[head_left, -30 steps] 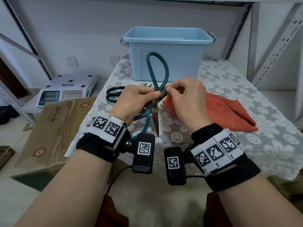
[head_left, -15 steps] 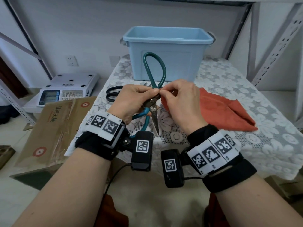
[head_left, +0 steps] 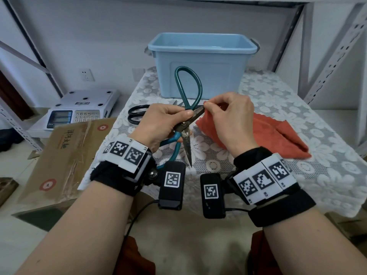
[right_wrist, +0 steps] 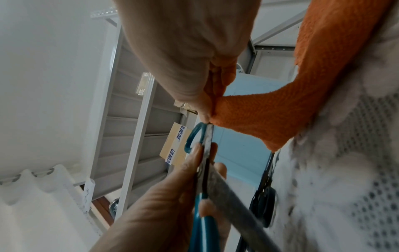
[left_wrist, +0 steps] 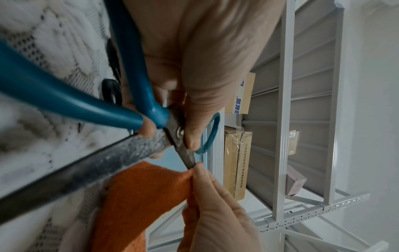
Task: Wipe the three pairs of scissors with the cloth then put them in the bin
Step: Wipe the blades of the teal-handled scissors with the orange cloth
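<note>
My left hand (head_left: 183, 118) grips the teal-handled scissors (head_left: 186, 143) at the pivot, blades spread apart. One blade points down toward me. The other blade points right, and my right hand (head_left: 206, 105) pinches a corner of the orange cloth (head_left: 278, 133) round its tip. The rest of the cloth lies on the table. The wrist views show the same pinch: cloth (left_wrist: 140, 196) and cloth (right_wrist: 259, 119) meet the blade end. A black pair of scissors (head_left: 135, 116) lies behind my left hand. The light blue bin (head_left: 218, 80) stands at the back; I cannot see inside it.
A lace-covered table (head_left: 297, 100) carries everything. To its left sit an electronic scale (head_left: 79, 110) and a cardboard box (head_left: 65, 151). Grey metal shelf uprights (head_left: 327, 66) rise at the right, close to the table's edge.
My right hand has slid the pinched cloth along the upper blade, in toward the pivot and back out to the tip. The teal handle loop has tilted slightly.
</note>
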